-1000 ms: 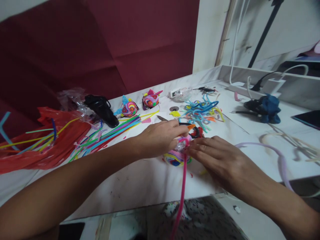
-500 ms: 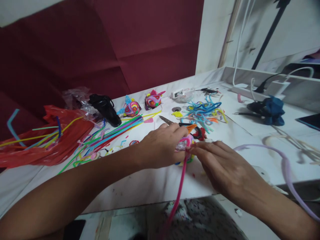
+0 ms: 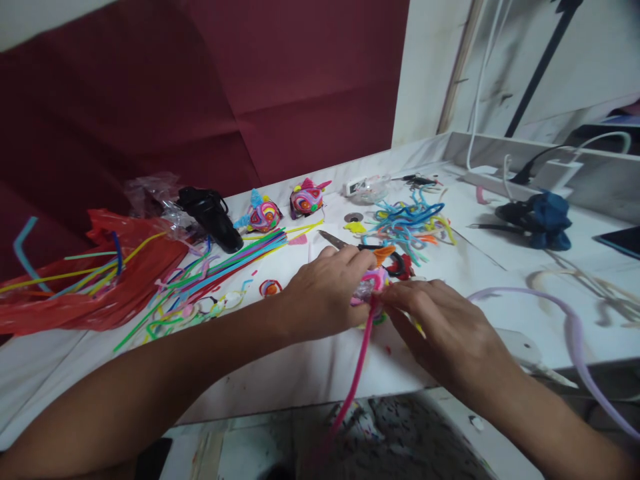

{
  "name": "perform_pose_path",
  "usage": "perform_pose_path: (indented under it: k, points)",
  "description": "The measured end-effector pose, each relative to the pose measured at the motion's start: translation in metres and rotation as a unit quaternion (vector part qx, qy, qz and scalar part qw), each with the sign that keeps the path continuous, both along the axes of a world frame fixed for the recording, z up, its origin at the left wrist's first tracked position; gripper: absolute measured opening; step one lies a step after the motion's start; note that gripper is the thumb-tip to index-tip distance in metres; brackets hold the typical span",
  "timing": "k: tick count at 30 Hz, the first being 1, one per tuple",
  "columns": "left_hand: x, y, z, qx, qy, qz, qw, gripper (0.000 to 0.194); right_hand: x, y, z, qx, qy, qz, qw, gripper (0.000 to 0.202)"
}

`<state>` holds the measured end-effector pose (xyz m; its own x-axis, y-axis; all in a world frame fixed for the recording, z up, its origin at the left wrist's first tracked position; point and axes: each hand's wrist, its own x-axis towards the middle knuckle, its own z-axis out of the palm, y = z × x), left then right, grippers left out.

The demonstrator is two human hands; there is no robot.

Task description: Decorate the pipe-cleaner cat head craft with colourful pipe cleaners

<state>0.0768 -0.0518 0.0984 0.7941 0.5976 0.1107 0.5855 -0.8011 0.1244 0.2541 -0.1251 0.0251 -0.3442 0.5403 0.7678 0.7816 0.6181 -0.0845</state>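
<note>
My left hand (image 3: 327, 287) grips a small colourful pipe-cleaner piece (image 3: 373, 283) from its left side. The fingers of my right hand (image 3: 435, 320) pinch at its right edge, by the top end of a pink pipe cleaner (image 3: 359, 373). That strip hangs down past the table edge. My fingers hide much of the piece, and its clear plastic part shows between the hands. Scissors (image 3: 334, 240) with black and orange handles lie just behind it, partly covered by my left hand.
Two finished-looking colourful figures (image 3: 307, 198) stand at the back. Cut pipe cleaners (image 3: 410, 220) lie behind my right hand. At left are a red plastic bag (image 3: 145, 267), long pipe cleaners and a black object (image 3: 210, 219). Cables and a dark blue item (image 3: 547, 220) are at right.
My right hand has shifted slightly, its fingers a little more raised and curled beside the piece. A white object under the right wrist and a red-orange coil by the left forearm now show more.
</note>
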Motion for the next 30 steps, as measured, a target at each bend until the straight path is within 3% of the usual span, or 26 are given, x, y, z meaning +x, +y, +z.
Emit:
perform_pose_path:
  k: [5, 13, 17, 22, 26, 30]
  points:
    - [-0.004, -0.001, 0.002, -0.011, -0.006, 0.001, 1.000, 0.029, -0.009, 0.003, -0.002, 0.035, 0.033, -0.048, 0.998, 0.006]
    - [-0.012, 0.003, 0.022, -0.090, -0.010, -0.025, 0.996, 0.035, -0.012, 0.004, -0.004, 0.039, 0.037, -0.087, 0.995, 0.005]
    - [-0.016, 0.009, 0.021, -0.112, -0.023, -0.054, 0.992, 0.048, -0.012, 0.005, -0.004, 0.036, 0.047, -0.093, 0.994, 0.006]
    - [-0.020, 0.012, 0.020, -0.115, -0.033, -0.076, 0.990, 0.049, -0.014, 0.006, -0.003, 0.020, 0.071, -0.116, 0.991, 0.009]
    - [-0.020, 0.010, 0.017, -0.114, -0.053, -0.051, 0.991, 0.042, -0.016, 0.007, -0.001, 0.005, 0.093, -0.123, 0.988, 0.007]
    - [-0.014, 0.001, 0.003, -0.049, -0.083, 0.036, 0.995, 0.038, -0.016, 0.008, -0.001, -0.011, 0.098, -0.122, 0.988, 0.006]
